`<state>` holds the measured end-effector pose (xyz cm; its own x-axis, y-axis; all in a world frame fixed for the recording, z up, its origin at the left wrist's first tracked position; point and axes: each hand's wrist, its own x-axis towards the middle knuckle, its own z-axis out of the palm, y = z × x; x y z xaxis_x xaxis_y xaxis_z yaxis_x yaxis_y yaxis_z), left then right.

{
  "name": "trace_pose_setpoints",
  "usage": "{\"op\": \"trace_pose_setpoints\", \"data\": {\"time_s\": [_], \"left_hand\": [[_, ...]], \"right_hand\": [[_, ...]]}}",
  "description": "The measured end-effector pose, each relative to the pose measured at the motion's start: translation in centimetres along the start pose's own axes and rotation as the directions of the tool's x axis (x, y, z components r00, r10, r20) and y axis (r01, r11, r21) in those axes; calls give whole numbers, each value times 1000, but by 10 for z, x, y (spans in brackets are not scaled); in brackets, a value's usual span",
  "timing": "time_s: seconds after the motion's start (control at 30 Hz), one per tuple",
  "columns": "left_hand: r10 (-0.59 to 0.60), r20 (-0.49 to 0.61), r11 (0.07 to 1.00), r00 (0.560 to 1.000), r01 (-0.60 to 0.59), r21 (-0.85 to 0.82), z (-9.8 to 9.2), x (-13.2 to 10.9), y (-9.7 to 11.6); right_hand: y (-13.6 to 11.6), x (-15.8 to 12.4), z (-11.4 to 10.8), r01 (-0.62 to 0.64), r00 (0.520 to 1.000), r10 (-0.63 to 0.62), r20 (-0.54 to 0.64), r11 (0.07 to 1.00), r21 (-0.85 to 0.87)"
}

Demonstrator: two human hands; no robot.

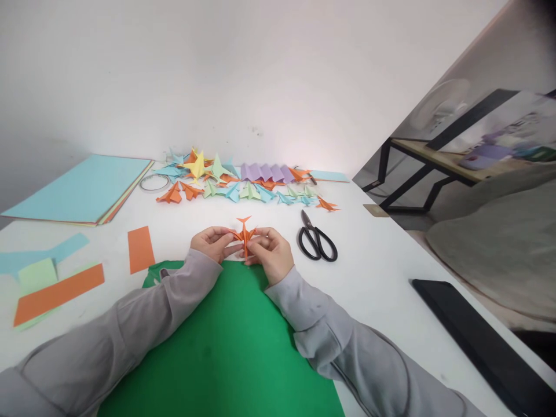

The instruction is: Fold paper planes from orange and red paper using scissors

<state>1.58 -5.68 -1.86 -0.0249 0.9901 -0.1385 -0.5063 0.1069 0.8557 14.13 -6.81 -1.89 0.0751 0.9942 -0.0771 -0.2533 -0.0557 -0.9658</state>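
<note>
An orange folded paper plane (244, 236) with a forked tail is held up between my two hands, above the far edge of a green sheet (217, 341). My left hand (214, 243) pinches its left wing between thumb and fingers. On the other side, my right hand (270, 252) grips the right wing and the lower body. Fingertips hide parts of both wings. Black-handled scissors (317, 240) lie to the right of my right hand, blades pointing away from me.
Several folded paper pieces (249, 191) line the wall, beside a tape roll (154, 183). Coloured sheets (78, 188) are stacked at far left. Orange (141, 249) and blue (72, 248) scraps lie nearer. A dark flat object (473, 341) rests along the table's right edge.
</note>
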Motion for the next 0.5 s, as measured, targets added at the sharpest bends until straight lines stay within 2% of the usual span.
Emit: {"op": "trace_pose_setpoints", "data": {"time_s": [0.17,0.5], "left_hand": [[-1,14,1000,1000,1,31,1,-2,1],[-14,16,996,1000,13,87,1,0,0]], "right_hand": [[0,1,-3,6,1000,-6,9,999,49],[6,4,-7,101,995,-101,-17,995,5]]}}
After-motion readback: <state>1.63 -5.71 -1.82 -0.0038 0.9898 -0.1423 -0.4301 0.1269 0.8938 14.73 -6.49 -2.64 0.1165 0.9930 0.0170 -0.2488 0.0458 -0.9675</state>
